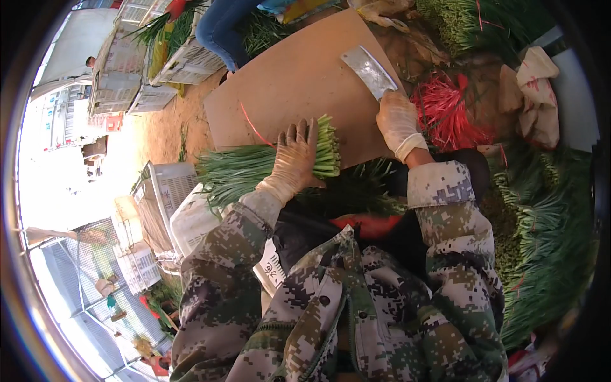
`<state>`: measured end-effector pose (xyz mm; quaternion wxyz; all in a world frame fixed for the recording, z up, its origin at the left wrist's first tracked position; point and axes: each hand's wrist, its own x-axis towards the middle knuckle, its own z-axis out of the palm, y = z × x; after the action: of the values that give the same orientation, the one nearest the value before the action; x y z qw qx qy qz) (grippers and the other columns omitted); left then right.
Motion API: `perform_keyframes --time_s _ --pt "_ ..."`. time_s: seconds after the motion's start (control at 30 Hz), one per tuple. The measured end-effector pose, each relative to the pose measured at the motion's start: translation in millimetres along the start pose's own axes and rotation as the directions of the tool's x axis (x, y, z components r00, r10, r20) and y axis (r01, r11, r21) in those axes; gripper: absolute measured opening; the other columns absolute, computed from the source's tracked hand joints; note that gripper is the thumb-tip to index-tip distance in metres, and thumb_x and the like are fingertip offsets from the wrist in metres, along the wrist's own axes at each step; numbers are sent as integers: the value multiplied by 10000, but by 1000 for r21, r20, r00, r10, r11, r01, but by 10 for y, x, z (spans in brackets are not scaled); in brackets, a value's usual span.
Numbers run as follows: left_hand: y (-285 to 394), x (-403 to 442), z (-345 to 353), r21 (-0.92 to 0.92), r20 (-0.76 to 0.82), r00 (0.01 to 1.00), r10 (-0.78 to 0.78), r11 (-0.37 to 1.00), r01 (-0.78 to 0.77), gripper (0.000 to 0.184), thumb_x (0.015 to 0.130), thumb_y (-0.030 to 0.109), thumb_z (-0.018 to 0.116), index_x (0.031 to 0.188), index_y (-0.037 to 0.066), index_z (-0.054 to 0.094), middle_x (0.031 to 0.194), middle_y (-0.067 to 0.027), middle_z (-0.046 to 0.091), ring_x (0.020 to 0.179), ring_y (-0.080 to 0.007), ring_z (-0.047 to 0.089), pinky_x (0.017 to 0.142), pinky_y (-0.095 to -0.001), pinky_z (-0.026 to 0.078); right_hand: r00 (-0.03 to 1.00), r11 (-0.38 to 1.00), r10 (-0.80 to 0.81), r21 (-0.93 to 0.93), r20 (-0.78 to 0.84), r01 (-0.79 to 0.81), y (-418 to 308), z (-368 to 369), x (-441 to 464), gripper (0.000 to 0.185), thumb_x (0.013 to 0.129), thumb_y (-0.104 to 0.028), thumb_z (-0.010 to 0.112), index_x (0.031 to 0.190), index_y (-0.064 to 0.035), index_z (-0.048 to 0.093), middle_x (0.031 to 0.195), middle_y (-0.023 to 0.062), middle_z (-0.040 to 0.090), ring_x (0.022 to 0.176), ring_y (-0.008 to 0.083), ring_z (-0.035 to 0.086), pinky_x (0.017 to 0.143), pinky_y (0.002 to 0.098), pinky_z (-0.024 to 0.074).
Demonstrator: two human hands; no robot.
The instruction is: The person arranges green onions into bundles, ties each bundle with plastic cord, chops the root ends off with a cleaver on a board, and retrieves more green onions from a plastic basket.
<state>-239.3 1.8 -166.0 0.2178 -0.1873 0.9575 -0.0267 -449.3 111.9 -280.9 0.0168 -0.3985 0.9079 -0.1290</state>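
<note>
A bundle of long green stalks [238, 167] lies along the near edge of a brown board [286, 83], its pale cut ends pointing right. My left hand [294, 156], in a pale glove, rests on the bundle near those ends with its fingers spread. A thin red tie [253, 125] sticks up from the bundle beside that hand. My right hand [398, 121], also gloved, is closed round the handle of a cleaver [370, 71]. The cleaver's wide blade is over the board's right part, apart from the bundle.
Red ties [447, 108] lie in a heap right of the board. More green stalks [541, 223] are piled at the right. Plastic crates [118, 70] stand at the upper left, near another person's leg in jeans [221, 32]. A white sack [194, 219] is at my left.
</note>
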Motion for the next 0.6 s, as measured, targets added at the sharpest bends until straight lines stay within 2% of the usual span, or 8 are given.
perform_keyframes --time_s 0.1,0.17,0.23,0.3,0.37,0.47,0.53,0.6 --pt "18 33 69 75 -26 999 23 997 -21 1420 454 536 922 1505 -37 159 1453 -241 362 1337 -409 381 1105 -526 326 1000 999 -17 42 17 16 69 -40 33 211 787 -134 643 958 -16 609 879 171 675 824 339 679 699 433 557" --pt "-24 72 95 110 -35 999 39 993 -35 1386 468 527 919 1497 -39 184 1432 -236 389 1318 -400 406 1088 -525 347 996 995 86 62 -32 -84 108 12 65 184 858 -161 618 959 -7 628 879 152 699 781 287 716 640 399 571" --pt "-92 136 161 -57 -26 999 24 998 -26 1272 526 490 899 1474 -41 237 1343 -226 471 1249 -385 474 1053 -510 388 991 987 125 108 -54 -119 43 -211 95 216 860 -182 630 973 1 614 891 165 698 773 314 712 646 413 574" --pt "-178 142 189 -100 -68 998 19 995 -26 1225 550 470 885 1467 -38 253 1301 -224 497 1214 -386 496 1032 -502 407 986 979 146 158 -81 -132 -29 -424 107 251 862 -203 642 988 10 599 903 178 697 765 340 707 653 426 576" --pt "-314 155 154 -135 -120 993 7 991 -23 1177 573 450 871 1461 -35 268 1259 -222 523 1178 -387 518 1011 -493 427 955 885 295 377 -3 -272 -83 -556 170 321 882 -248 658 1046 17 577 933 212 684 804 399 682 691 456 570" --pt "-491 128 65 -215 -167 983 -83 976 46 1178 592 470 846 1468 -54 260 1217 -224 553 1144 -378 549 964 -470 458 982 826 157 559 -108 -71 -87 -501 117 352 906 -263 653 1110 13 578 924 233 674 840 416 665 725 473 555" --pt "-597 115 -129 -253 -167 977 -134 963 89 1175 603 480 841 1467 -60 256 1252 -237 544 1151 -389 546 977 -468 453 989 842 87 539 -122 -7 -166 -587 78 367 925 -265 642 1152 18 581 907 243 673 856 411 662 739 477 540" --pt "-683 143 -70 -279 -184 968 -171 953 116 1137 610 476 844 1461 -21 276 1226 -247 543 1150 -403 540 954 -473 470 990 692 -19 713 -139 113 -311 -727 -10 321 932 -256 638 1102 16 624 879 237 677 846 420 660 727 461 532"
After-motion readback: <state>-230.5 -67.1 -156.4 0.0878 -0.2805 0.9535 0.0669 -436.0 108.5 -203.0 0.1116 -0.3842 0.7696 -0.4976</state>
